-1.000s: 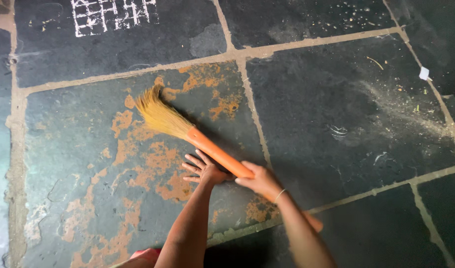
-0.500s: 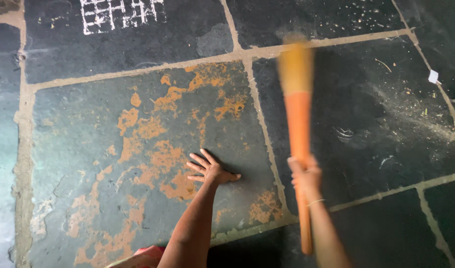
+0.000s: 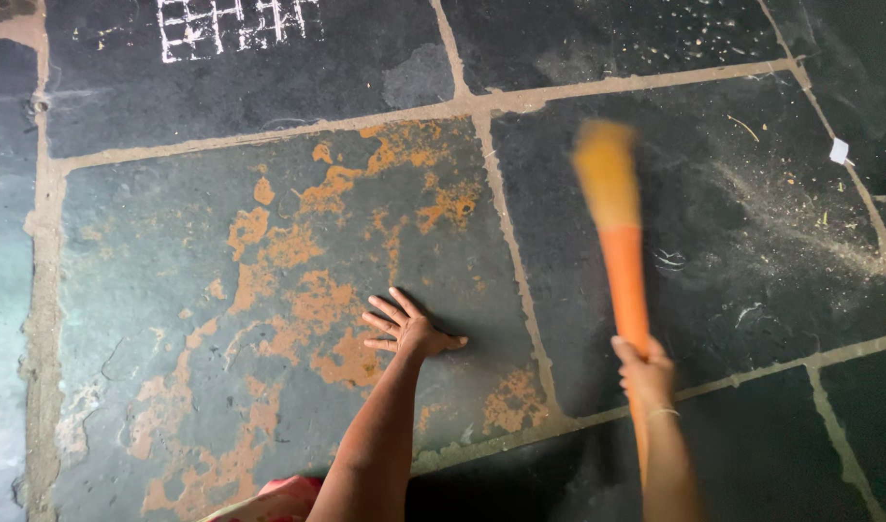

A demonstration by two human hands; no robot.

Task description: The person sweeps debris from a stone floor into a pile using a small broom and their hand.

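On the near right of the dark stone floor, the right hand is wrapped tight around the orange plastic handle of a hand broom with a pale straw-coloured bristle head. Half a second earlier the broom stood a little further left with its bristles reaching the pale mortar joint at the far side; now it has swung right and nearer, the bristle tip lying over the dark slab right of centre. A second ago it pointed far left across the rust-stained slab, right beside the other hand. The sweep is travelling rightward, toward the pale smear of dust and grit on the far right.

The left hand is flat on the orange-blotched grey stone slab, palm down, fingers spread, grasping nothing, and has not moved across all 3 pictures.

The broom and right hand are blurred by motion, so whether the bristles touch the floor cannot be told. The handle's lower end is hidden behind the right forearm. A small white scrap of paper lies far right. A white chalk grid is cut off at the top edge.
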